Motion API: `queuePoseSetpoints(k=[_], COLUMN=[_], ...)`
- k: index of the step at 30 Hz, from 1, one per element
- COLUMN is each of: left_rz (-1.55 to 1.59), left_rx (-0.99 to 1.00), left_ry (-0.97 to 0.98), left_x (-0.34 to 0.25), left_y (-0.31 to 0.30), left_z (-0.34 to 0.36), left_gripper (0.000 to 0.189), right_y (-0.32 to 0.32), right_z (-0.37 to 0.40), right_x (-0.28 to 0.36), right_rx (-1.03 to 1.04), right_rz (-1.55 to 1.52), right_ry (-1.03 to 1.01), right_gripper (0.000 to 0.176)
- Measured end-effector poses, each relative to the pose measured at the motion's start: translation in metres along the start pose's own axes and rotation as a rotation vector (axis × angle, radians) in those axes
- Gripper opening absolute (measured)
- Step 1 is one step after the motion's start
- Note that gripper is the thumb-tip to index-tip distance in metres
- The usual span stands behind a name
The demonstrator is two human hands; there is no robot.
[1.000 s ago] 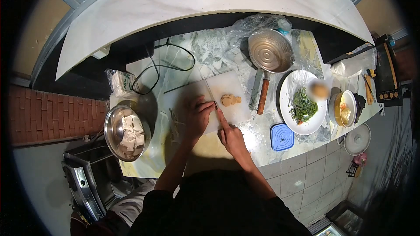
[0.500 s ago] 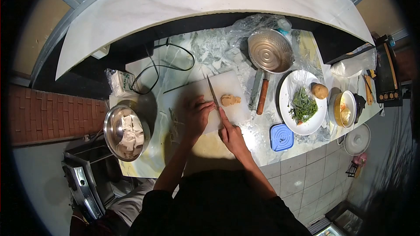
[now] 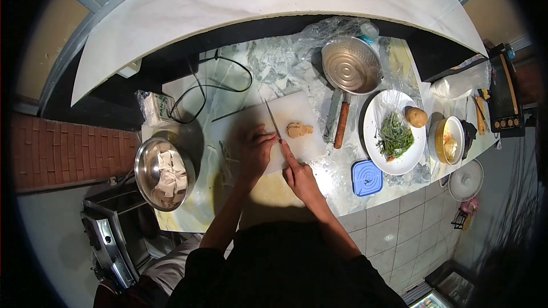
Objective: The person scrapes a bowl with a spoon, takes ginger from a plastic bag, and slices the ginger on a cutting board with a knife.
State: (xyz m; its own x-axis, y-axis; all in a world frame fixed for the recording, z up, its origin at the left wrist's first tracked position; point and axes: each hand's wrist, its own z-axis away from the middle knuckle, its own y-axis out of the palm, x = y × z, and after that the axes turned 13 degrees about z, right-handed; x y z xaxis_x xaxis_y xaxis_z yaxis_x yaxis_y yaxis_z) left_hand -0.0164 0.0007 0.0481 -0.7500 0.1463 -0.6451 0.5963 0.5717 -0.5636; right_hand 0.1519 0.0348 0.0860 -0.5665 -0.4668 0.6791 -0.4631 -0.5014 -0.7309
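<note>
A whitish cutting board point(image 3: 292, 105) lies on the marbled counter beneath both hands. My right hand point(image 3: 301, 178) grips a knife point(image 3: 272, 117), its index finger stretched along the handle and the narrow blade pointing away from me. Beside the blade on the left, my left hand point(image 3: 257, 153) has its fingers bent and pressed together at the board. Whatever sits under those fingertips is hidden. Several light brown cut pieces point(image 3: 299, 130) rest in a small group on the board, right of the knife.
At the left stand a steel bowl point(image 3: 145, 162) of pale blocks and a wrapped packet point(image 3: 160, 108). Rightward are a wooden-handled pan point(image 3: 354, 68), a blue lid point(image 3: 367, 178), a white plate point(image 3: 374, 137) with cut greens and a potato point(image 3: 416, 117), and a bowl point(image 3: 456, 131). A black cord point(image 3: 228, 90) loops behind.
The knife and my right hand have shifted slightly to the left, closer to my left fingertips. My left hand stays almost in place, and the brown pieces lie as before.
</note>
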Motion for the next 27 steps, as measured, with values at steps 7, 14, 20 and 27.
queuePoseSetpoints(k=[7,14,20,27], left_rz=[0.042,0.003,-0.006,-0.023], left_rx=[-0.054,-0.047,-0.045,-0.002], left_ry=[0.033,0.046,0.048,0.011], left_x=[0.003,0.001,0.001,-0.003], left_y=[0.003,0.001,0.0,-0.002], left_z=[0.003,0.001,0.003,0.002], left_gripper=[0.01,0.008,0.009,0.011], right_y=[0.002,0.006,0.011,0.017], right_z=[0.001,0.001,0.001,0.002], right_x=[0.004,0.002,0.003,0.011], right_rx=[-0.021,0.015,0.025,-0.018], right_rz=[0.076,0.133,0.226,0.32], right_ry=[-0.025,-0.03,-0.058,0.0], right_gripper=[0.07,0.07,0.078,0.081])
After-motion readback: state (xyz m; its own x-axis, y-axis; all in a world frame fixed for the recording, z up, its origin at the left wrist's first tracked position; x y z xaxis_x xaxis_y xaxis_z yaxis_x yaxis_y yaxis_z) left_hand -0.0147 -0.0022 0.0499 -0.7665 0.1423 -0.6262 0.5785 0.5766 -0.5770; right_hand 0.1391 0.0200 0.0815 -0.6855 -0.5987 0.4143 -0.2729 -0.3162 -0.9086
